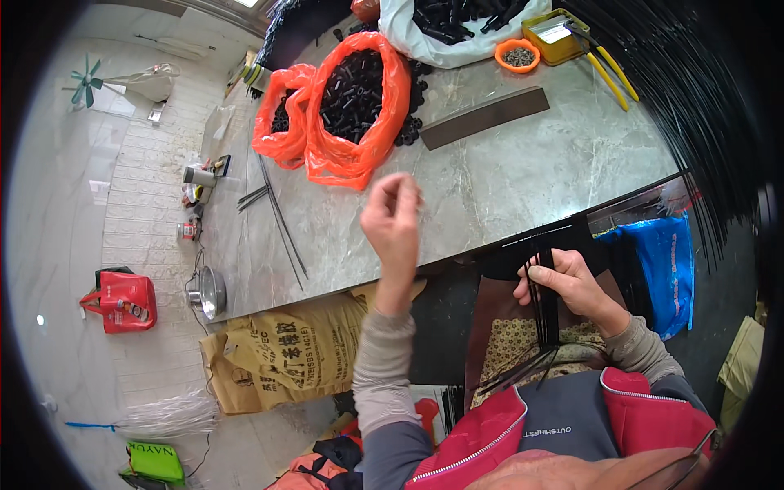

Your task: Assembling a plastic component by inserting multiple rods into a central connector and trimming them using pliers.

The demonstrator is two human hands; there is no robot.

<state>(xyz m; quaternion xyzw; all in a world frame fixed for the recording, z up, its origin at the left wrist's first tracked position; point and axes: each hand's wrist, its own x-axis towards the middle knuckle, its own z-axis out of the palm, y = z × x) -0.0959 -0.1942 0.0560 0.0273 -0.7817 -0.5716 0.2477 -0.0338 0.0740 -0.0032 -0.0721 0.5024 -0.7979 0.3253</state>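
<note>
My left hand (394, 219) is raised over the table, just below the larger orange plastic bag (359, 175). Its fingers are curled into a pinch and slightly blurred; whatever they may hold is too small to make out. Short black tube-like parts (359, 90) fill that bag. Over my lap, my right hand (572, 282) grips a bundle of thin black rods (541, 314) between thumb and fingers. The rods hang downward and fan out at their lower ends, over a patterned cloth (510, 347).
A smaller orange bag (282, 147), a white bag of black parts (441, 53), a dark flat bar (486, 118), an orange bowl of small metal pieces (518, 57) and yellow-handled pliers (612, 73) occupy the grey table (506, 175). Long black rods (694, 106) overhang its right side.
</note>
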